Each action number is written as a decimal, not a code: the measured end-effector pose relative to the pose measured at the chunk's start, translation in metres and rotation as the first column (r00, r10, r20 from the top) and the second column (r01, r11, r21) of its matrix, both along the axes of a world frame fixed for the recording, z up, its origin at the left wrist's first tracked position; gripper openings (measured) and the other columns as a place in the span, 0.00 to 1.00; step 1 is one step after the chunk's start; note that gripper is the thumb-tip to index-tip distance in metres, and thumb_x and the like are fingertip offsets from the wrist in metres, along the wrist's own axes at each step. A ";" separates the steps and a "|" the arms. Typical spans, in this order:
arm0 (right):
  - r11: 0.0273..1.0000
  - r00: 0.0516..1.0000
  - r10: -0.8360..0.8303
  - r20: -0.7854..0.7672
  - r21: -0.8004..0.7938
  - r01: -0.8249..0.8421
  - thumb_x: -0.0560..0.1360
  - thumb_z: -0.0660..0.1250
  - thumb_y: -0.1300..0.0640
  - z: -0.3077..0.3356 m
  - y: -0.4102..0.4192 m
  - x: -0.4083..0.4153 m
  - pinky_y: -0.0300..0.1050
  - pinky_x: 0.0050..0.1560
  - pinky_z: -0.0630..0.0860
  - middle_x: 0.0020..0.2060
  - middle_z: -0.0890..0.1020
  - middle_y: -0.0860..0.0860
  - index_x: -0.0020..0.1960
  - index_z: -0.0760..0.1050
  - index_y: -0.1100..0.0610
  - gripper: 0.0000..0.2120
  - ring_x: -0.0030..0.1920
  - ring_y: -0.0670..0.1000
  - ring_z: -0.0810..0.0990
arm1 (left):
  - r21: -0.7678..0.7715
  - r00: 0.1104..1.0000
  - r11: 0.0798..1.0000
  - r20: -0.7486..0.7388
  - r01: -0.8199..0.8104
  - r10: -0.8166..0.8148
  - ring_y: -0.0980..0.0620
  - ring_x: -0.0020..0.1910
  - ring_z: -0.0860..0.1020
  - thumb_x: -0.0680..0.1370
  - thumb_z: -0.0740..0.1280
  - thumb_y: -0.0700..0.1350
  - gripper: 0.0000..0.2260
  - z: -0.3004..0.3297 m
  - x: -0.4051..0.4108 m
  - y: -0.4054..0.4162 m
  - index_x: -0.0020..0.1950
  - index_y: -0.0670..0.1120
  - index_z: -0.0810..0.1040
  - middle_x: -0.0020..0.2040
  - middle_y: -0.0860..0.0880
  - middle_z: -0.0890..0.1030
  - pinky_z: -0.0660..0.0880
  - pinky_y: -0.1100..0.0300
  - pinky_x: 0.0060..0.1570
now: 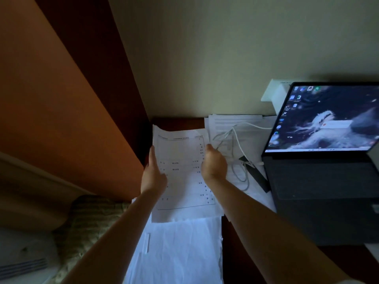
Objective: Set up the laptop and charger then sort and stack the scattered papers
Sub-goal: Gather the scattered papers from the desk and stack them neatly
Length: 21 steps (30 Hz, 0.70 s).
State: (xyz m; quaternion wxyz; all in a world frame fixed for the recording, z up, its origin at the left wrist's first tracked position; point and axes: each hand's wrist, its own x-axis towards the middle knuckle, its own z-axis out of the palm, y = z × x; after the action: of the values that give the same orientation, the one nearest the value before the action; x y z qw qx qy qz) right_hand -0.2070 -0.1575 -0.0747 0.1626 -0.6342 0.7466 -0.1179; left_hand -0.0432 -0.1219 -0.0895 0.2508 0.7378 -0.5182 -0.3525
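Note:
A printed sheet with a table on it [180, 171] is held over the desk by both hands. My left hand [152, 173] grips its left edge, thumb on top. Its right edge is gripped by my right hand [213, 162]. Under it lies a pile of blank white papers [180, 249] near the desk's front. More papers [235, 121] lie at the back by the wall. The open laptop [324, 160], screen lit, stands on the right. A white charger cable [235, 144] is tangled on the papers, with a dark charger brick [258, 175] beside the laptop.
A white wall socket block [276, 97] sits on the wall behind the laptop. A dark wooden panel [61, 109] rises on the left. A patterned cushion [88, 218] and a white appliance [24, 261] lie lower left. The dark desk top [176, 121] shows at the back.

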 end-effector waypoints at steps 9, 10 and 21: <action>0.994 0.971 -0.011 -0.237 0.101 0.036 0.74 0.65 0.59 -0.014 0.021 -0.009 0.43 0.52 0.70 0.49 0.77 0.52 0.52 0.75 0.58 0.07 0.51 0.52 0.75 | 0.062 0.950 0.998 0.312 -0.014 -0.006 0.44 0.56 0.76 0.72 0.61 0.28 0.25 0.001 -0.016 -0.011 0.67 0.45 0.72 0.68 0.44 0.67 0.77 0.55 0.51; 0.994 0.963 0.003 -0.269 0.108 0.028 0.75 0.64 0.60 -0.013 0.020 -0.011 0.44 0.53 0.70 0.48 0.77 0.52 0.52 0.75 0.58 0.06 0.51 0.52 0.76 | 0.052 0.950 0.998 0.310 -0.041 0.023 0.45 0.56 0.76 0.72 0.62 0.29 0.23 0.001 -0.016 -0.011 0.65 0.45 0.74 0.66 0.44 0.70 0.78 0.55 0.51; 1.000 0.976 -0.025 -0.216 0.005 0.027 0.76 0.57 0.70 0.026 0.006 -0.007 0.43 0.44 0.69 0.40 0.81 0.54 0.45 0.77 0.61 0.11 0.45 0.53 0.80 | 0.080 0.977 0.977 0.097 -0.198 0.191 0.44 0.56 0.79 0.70 0.60 0.30 0.26 0.008 -0.011 0.003 0.67 0.46 0.75 0.64 0.45 0.77 0.79 0.54 0.51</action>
State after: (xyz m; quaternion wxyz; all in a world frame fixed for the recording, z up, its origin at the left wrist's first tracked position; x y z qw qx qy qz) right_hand -0.2140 -0.1519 -0.0489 0.0813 -0.6327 0.7686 -0.0474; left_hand -0.0545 -0.1189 -0.0815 0.2276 0.8103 -0.4377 -0.3162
